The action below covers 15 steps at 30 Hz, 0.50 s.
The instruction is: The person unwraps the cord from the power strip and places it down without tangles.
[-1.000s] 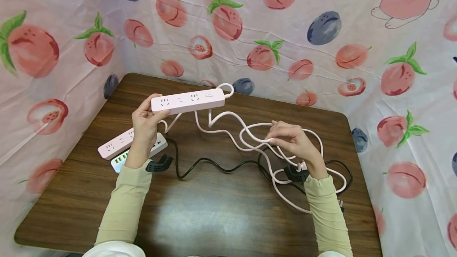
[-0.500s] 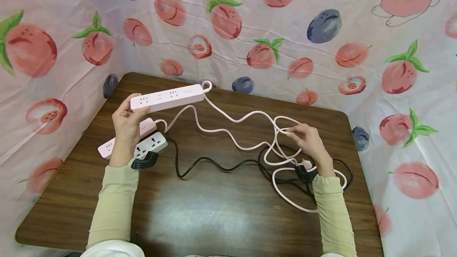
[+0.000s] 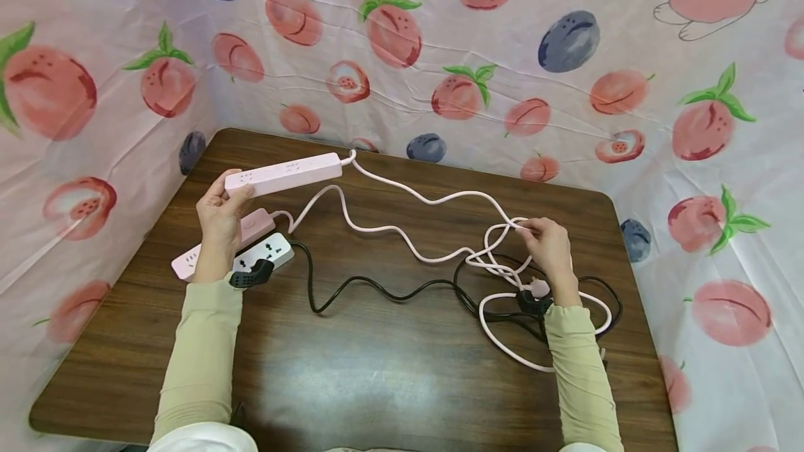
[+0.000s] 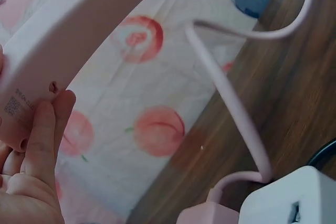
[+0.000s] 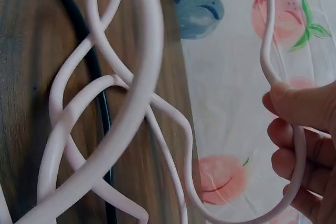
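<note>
My left hand (image 3: pixel 218 218) grips one end of a pink power strip (image 3: pixel 285 174), raised above the table at the back left. In the left wrist view, fingertips press the strip's underside (image 4: pixel 68 30), near a printed label. A pink cord (image 3: pixel 461 194) leaves the strip's other end and runs right. That cord is pinched between thumb and fingers of my right hand (image 3: pixel 549 246), over a tangle of cords. The right wrist view shows the cord (image 5: pixel 268 40) passing through the right hand's fingers (image 5: pixel 310 142).
Behind my left wrist, a second pink power strip (image 3: pixel 256 225) and a white power strip (image 3: pixel 273 248) lie on the wooden table (image 3: pixel 377 368). A black cord (image 3: pixel 377 290) crosses toward tangled pink cords and a pink plug (image 3: pixel 537 289). Fruit-print fabric (image 3: pixel 389 103) encloses the back and sides.
My left hand has moved left with the pink power strip, which now tilts so its sockets show less. My right hand has shifted right with the cord, and the span between them is straighter.
</note>
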Each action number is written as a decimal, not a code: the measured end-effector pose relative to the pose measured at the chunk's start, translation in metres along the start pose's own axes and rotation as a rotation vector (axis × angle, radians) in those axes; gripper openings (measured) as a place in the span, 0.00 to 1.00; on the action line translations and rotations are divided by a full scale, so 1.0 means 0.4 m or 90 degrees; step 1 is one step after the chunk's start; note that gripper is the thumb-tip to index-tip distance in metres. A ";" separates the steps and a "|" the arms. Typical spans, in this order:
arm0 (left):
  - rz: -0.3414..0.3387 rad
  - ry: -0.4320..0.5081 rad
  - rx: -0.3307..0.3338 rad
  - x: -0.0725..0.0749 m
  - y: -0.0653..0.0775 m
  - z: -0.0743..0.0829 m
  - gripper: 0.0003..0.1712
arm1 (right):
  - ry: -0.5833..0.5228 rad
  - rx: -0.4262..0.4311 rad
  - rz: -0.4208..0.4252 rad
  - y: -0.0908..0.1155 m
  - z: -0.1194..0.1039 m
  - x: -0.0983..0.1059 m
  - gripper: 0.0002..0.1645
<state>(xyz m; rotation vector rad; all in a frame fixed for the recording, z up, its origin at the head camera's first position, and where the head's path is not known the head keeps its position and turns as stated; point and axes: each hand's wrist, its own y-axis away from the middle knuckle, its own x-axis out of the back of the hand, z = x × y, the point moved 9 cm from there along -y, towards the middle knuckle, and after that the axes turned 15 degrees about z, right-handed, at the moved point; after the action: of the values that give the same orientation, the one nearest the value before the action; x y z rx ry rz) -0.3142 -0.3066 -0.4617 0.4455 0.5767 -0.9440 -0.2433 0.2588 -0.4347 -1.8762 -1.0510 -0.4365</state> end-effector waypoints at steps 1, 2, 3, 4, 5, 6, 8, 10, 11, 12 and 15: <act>0.004 -0.003 0.011 0.001 -0.008 -0.009 0.17 | 0.005 -0.009 0.009 -0.001 0.006 0.002 0.04; 0.007 -0.005 0.019 0.000 -0.015 -0.017 0.16 | 0.010 -0.013 0.020 -0.001 0.012 0.007 0.04; 0.009 -0.007 0.025 0.000 -0.022 -0.023 0.16 | 0.015 -0.019 0.033 -0.002 0.018 0.012 0.04; 0.013 -0.012 0.032 0.001 -0.029 -0.028 0.15 | 0.020 -0.026 0.045 -0.002 0.026 0.018 0.04; 0.016 -0.010 0.042 0.003 -0.036 -0.033 0.15 | 0.025 -0.029 0.054 -0.003 0.032 0.022 0.04; 0.015 -0.011 0.053 0.003 -0.042 -0.038 0.15 | 0.031 -0.031 0.057 -0.003 0.039 0.025 0.04; 0.015 -0.022 0.071 0.005 -0.050 -0.044 0.14 | 0.037 -0.026 0.055 -0.001 0.047 0.024 0.04; 0.021 -0.036 0.090 0.008 -0.061 -0.055 0.13 | 0.039 -0.017 0.041 0.000 0.049 0.013 0.04; 0.024 -0.041 0.099 0.008 -0.066 -0.062 0.12 | 0.040 -0.009 0.033 0.001 0.046 0.005 0.04; 0.028 -0.048 0.106 0.006 -0.072 -0.069 0.12 | 0.039 -0.002 0.026 0.002 0.043 -0.004 0.04; 0.052 -0.059 0.130 0.003 -0.089 -0.100 0.12 | 0.044 0.027 0.008 0.005 0.023 -0.031 0.04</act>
<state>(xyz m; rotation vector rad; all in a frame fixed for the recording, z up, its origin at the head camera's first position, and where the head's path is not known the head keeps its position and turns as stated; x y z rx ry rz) -0.3544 -0.3024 -0.4969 0.6006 0.3769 -0.9444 -0.2499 0.2603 -0.4487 -1.8159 -0.9948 -0.4649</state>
